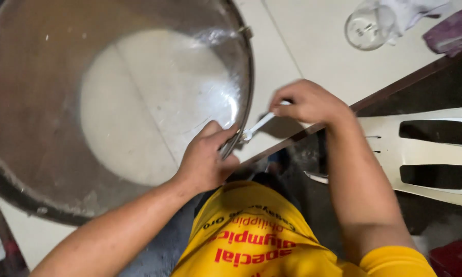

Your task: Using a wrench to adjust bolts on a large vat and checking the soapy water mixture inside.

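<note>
The left hand (206, 163) is clamped on the near rim of the big round metal pan (46, 82), while the right hand (309, 102), just beside it, grips the handle of a small silvery wrench (257, 126) whose head sits at the rim. I'd judge the wrench could slip off — the right hand looks blurred — and knock the left hand's knuckles. The pan looks worn and brownish, with no bottom — pale floor tiles (313, 46) show through.

Metal basin (46, 102) cut off top and left. Wrench (259, 124) handle hidden inside blurred right hand (308, 102). Glass jar (369, 25) clipped by top edge.
</note>
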